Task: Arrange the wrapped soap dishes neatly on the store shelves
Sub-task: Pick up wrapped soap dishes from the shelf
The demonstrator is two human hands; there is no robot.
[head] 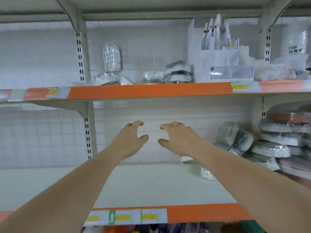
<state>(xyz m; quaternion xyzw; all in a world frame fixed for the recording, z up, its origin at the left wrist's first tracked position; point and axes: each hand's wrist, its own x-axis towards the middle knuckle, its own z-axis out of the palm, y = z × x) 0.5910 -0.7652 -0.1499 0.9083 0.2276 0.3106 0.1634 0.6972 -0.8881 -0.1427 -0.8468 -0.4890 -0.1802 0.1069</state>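
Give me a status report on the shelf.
Both hands, left and right, open, empty. Wrapped soap dishes piled untidily at right. Nothing blocking them.

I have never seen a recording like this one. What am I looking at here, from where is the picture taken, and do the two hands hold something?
There is no machine here. A person wears a wide-angle camera on the head, so the single picture looks forward and down along their own bare arms into store shelving.

The left hand and the right hand reach over the lower shelf, fingers curled and open. Both are empty and touch nothing.

Most of that shelf is bare. At its right end lies an untidy pile of wrapped soap dishes, some leaning or toppled.

On the upper shelf stand a few more wrapped dishes, one upright against the back grid, beside a white display box of what may be pens. The picture is blurred, so finer detail is uncertain.
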